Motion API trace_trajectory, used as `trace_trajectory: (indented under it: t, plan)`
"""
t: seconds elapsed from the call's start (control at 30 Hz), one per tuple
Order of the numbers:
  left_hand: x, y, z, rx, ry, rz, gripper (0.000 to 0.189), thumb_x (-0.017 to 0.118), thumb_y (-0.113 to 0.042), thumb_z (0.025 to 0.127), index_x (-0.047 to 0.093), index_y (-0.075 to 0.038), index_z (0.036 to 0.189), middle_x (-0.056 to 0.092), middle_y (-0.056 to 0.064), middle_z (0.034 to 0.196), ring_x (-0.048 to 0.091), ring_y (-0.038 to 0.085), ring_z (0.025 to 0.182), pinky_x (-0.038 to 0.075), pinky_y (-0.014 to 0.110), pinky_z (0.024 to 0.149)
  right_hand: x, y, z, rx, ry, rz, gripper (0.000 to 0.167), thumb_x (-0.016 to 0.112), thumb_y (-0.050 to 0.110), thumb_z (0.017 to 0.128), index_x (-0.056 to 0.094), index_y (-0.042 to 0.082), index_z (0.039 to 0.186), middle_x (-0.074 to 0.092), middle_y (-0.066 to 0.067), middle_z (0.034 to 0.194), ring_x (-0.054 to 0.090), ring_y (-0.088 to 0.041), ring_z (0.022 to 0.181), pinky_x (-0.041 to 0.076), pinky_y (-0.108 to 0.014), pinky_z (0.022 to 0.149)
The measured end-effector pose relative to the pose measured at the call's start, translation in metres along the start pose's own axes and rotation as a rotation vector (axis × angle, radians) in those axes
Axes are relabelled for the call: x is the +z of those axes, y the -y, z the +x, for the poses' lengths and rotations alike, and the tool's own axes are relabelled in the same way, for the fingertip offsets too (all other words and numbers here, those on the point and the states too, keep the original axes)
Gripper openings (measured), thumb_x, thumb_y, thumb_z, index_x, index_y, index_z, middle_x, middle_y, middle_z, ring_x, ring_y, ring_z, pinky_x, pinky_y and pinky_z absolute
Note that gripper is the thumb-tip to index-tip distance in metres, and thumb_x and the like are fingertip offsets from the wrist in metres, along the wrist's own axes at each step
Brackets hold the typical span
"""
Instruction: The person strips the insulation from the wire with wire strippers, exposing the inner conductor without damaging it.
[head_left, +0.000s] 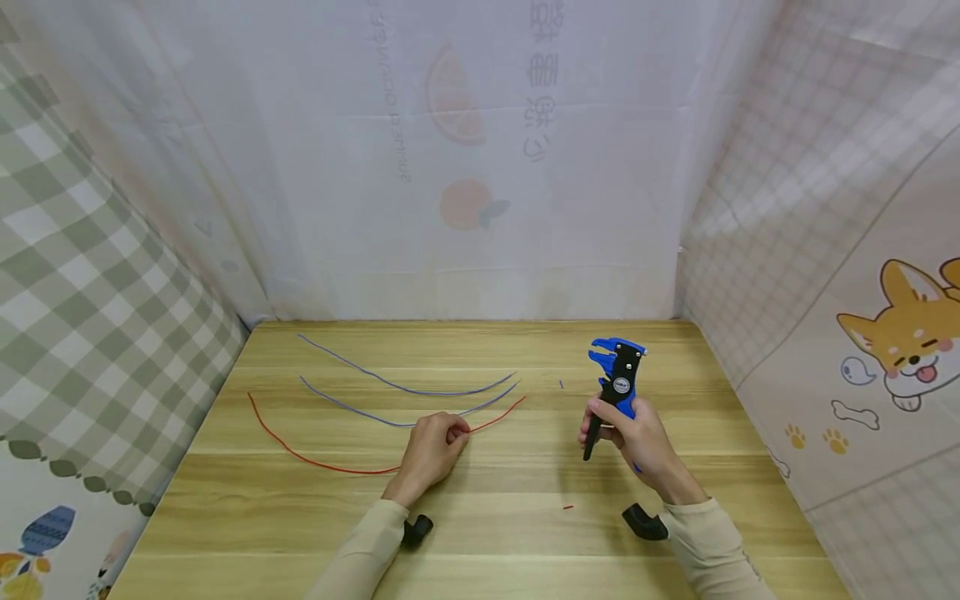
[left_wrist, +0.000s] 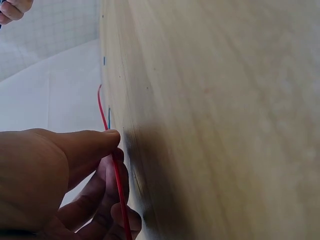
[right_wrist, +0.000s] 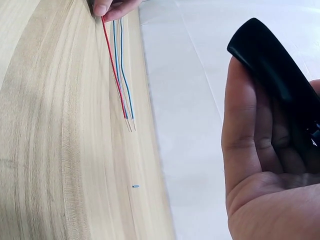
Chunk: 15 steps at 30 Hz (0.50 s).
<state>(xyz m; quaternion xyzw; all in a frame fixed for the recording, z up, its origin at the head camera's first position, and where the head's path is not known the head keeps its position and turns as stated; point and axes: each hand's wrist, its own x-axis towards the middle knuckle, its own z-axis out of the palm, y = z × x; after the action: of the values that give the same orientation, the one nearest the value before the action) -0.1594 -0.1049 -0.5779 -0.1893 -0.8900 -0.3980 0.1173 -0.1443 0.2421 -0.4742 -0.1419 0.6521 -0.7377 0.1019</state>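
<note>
My left hand (head_left: 431, 450) pinches a red wire (head_left: 330, 468) between thumb and fingers, near its right end. In the left wrist view the red wire (left_wrist: 120, 185) runs past the thumb tip and across the curled fingers. Two blue wires (head_left: 435, 393) lie curved on the table behind it, the nearer one partly covered by the left hand. My right hand (head_left: 637, 433) grips a blue and black wire stripper (head_left: 621, 385), held with its head upward and its jaws apart. Thin bare ends show on the blue wires (right_wrist: 123, 70) in the right wrist view.
A short blue scrap (head_left: 561, 384) lies on the wooden table (head_left: 487, 550) left of the stripper. Nearer me is a small red scrap (head_left: 567, 507). Pale curtain walls (head_left: 337, 208) stand along the table's back and sides.
</note>
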Motion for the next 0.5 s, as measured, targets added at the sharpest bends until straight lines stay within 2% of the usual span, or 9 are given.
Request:
trace_trajectory:
  t: [0.03, 0.17, 0.5]
  plan:
    - [-0.0035, -0.0065, 0.0004, -0.028, 0.015, 0.001, 0.006, 0.083, 0.001, 0.094, 0.084, -0.005, 0.094, 0.079, 0.001, 0.081, 0.068, 0.005, 0.072, 0.057, 0.023, 0.066, 0.0003, -0.0002, 0.0002, 0.001, 0.0, -0.001, 0.008, 0.052, 0.009, 0.12, 0.057, 0.003, 0.119, 0.075, -0.001, 0.095, 0.08, -0.015, 0.085, 0.071, -0.035, 0.085]
    - [-0.0065, -0.0135, 0.0015, -0.092, 0.051, 0.019, 0.007, 0.084, 0.0, 0.094, 0.085, -0.007, 0.094, 0.08, 0.001, 0.083, 0.07, 0.006, 0.074, 0.057, 0.022, 0.07, 0.0007, -0.0009, 0.0007, 0.012, -0.008, -0.012, 0.008, 0.053, 0.01, 0.12, 0.057, 0.003, 0.119, 0.074, 0.0, 0.094, 0.08, -0.014, 0.085, 0.071, -0.035, 0.085]
    - [-0.0037, -0.0076, -0.0004, -0.056, 0.035, 0.012, 0.005, 0.084, 0.0, 0.094, 0.084, -0.005, 0.093, 0.08, 0.001, 0.081, 0.066, 0.003, 0.072, 0.056, 0.022, 0.067, 0.0002, -0.0028, 0.0018, 0.043, -0.013, -0.031, 0.015, 0.055, 0.013, 0.12, 0.055, -0.002, 0.122, 0.075, -0.002, 0.097, 0.08, -0.014, 0.088, 0.071, -0.035, 0.087]
